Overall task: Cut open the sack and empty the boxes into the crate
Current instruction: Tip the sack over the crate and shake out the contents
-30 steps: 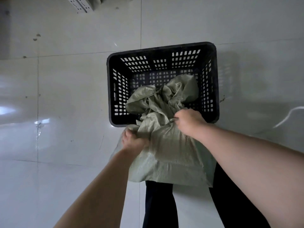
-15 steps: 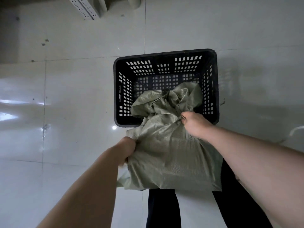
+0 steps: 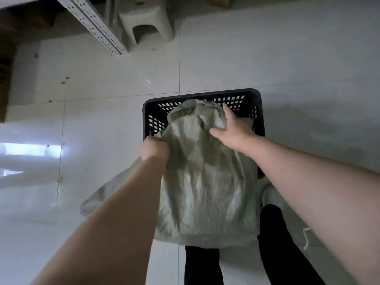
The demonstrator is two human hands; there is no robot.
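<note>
A grey-green woven sack (image 3: 203, 182) is lifted over the black slatted crate (image 3: 258, 108) on the floor, its crumpled mouth hanging into the crate. My left hand (image 3: 154, 149) is clenched on the sack's left side. My right hand (image 3: 230, 128) grips the fabric near the sack's mouth, fingers spread over it. No boxes show; the sack hides most of the crate's inside.
A white plastic stool (image 3: 146, 23) and a perforated metal shelf post (image 3: 96, 23) stand at the back. My dark trouser legs (image 3: 271, 243) are just below the sack. A bit of white string (image 3: 306, 237) lies on the glossy tiled floor at right.
The sack has been raised and tipped further over the crate, covering more of it. Both hands moved up and forward; the view tilted up, showing the stool and shelf post.
</note>
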